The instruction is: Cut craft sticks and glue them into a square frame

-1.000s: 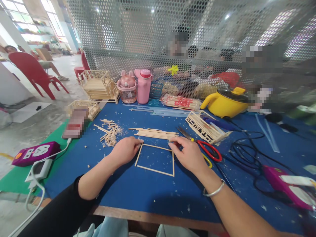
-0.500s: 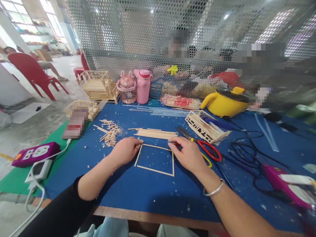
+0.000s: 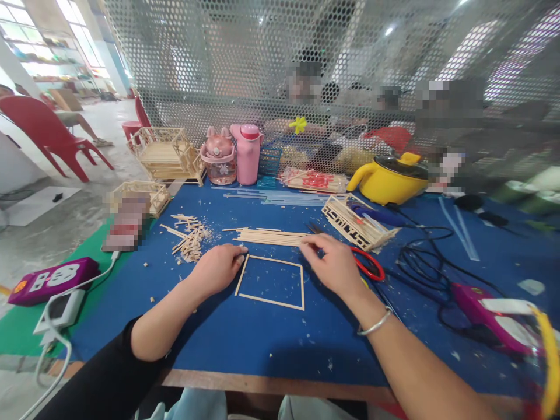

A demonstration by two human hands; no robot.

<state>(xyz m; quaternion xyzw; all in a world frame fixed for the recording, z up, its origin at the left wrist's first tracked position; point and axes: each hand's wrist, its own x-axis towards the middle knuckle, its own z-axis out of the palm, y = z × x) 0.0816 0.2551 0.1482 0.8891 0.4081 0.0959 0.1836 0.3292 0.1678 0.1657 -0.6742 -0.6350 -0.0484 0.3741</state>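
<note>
Four thin wooden sticks lie as a rectangular frame (image 3: 271,303) on the blue tabletop, with a small gap at its lower left corner. My left hand (image 3: 219,269) is beside the upper left corner, its fingers curled together; whatever they may hold is hidden. Just beyond the frame lies a row of wooden sticks (image 3: 271,237). At that row's right end is my right hand (image 3: 330,262), thumb and fingers apart, fingertips at the stick ends. Red-handled scissors (image 3: 370,265) lie partly hidden behind the right hand.
Short stick offcuts (image 3: 190,238) are heaped at left. Wooden lattice pieces (image 3: 354,224) lie at right, near black cables (image 3: 420,256) and a purple power strip (image 3: 485,318). Pink bottles (image 3: 248,154) and a yellow pot (image 3: 389,181) stand before the perforated metal screen (image 3: 196,70).
My right hand has moved from the frame's upper right corner up to the ends of the stick row. My left hand has drawn slightly off the upper left corner. The view has shifted a little.
</note>
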